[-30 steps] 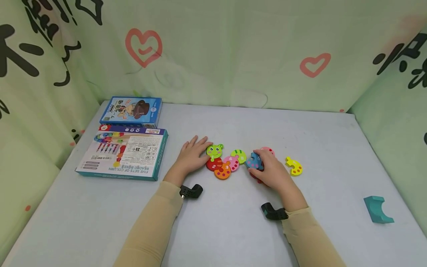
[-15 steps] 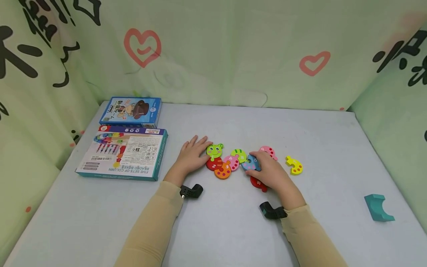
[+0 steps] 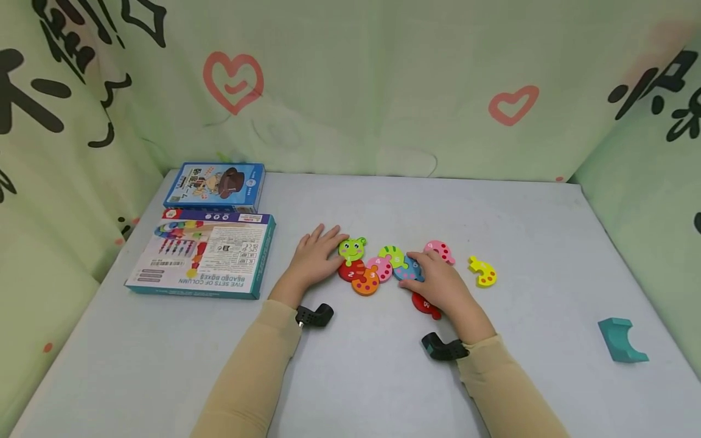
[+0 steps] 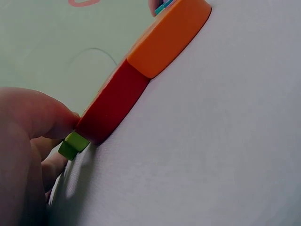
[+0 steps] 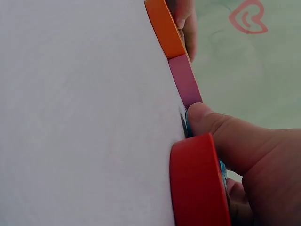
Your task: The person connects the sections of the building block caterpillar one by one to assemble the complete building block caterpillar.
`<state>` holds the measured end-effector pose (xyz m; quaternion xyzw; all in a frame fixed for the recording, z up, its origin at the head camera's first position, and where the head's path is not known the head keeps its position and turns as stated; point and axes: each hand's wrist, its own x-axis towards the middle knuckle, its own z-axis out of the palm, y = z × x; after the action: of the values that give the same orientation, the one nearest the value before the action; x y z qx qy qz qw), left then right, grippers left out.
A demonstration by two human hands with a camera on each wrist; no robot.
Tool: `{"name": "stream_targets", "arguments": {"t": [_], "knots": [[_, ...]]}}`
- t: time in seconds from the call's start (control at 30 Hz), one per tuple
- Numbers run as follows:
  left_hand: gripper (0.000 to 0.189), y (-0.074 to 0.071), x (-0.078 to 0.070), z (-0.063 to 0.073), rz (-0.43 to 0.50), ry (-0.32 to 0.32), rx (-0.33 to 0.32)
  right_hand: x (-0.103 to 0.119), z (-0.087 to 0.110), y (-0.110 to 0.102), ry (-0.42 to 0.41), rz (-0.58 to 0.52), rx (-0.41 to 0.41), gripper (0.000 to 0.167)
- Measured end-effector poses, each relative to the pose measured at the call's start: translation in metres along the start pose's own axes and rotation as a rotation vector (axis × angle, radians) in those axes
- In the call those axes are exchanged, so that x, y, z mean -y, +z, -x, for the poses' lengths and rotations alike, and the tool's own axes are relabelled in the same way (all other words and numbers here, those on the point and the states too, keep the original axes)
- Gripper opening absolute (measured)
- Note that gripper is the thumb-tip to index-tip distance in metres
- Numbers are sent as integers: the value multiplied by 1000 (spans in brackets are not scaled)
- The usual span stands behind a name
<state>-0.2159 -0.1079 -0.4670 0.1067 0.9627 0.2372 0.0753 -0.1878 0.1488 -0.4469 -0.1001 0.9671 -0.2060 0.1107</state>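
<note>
A caterpillar puzzle lies partly joined on the table: a green face piece [image 3: 352, 249], a red piece [image 3: 350, 271], an orange piece [image 3: 366, 285], a pink piece [image 3: 381, 268] and a green striped piece [image 3: 391, 255]. My left hand [image 3: 312, 260] rests at its left end, fingers extended, thumb against the red piece and a fingertip by the face. Between thumb and fingers, my right hand [image 3: 445, 285] pinches a blue puzzle piece [image 3: 406, 271] against the green striped one; the hand covers part of it. A loose red piece [image 5: 197, 183] lies under the right hand's near side.
Behind the right hand lies a loose pink piece [image 3: 440, 250], with a yellow piece [image 3: 484, 273] to its right. A teal curved block [image 3: 622, 341] sits far right. Two boxes, one blue [image 3: 213, 184] and one teal-edged [image 3: 202, 252], occupy the left. Curtains enclose the table [image 3: 350, 377].
My right hand has slid left with the blue piece, bringing it up to the green striped piece. The loose red piece beneath has come into fuller view. My left hand has stayed put.
</note>
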Motion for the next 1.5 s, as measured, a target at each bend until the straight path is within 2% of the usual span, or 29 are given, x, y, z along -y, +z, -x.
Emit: {"name": "stream_targets", "arguments": {"t": [0.4,0.6,0.83,0.97,1.1,1.27,1.5], "knots": [[50,-1,-2,0,-13,1,26,-2,4,3,9,-2,7,70],[50,-1,-1,1,-6,-4,20,0,10,-9,17,-62,25,78],[50,-1,0,-1,2,8,0,-6,37,-32,58,-60,-8,77],[50,-2,1,-1,-7,7,1,-15,55,-34,58,-19,22,84],[50,-3,1,0,-9,6,2,-27,65,-31,58,-15,77,88],[50,-3,0,0,-10,7,-1,-37,66,-29,56,-20,101,86],[50,-1,0,-1,-10,5,3,-44,65,-28,43,-36,67,83]]}}
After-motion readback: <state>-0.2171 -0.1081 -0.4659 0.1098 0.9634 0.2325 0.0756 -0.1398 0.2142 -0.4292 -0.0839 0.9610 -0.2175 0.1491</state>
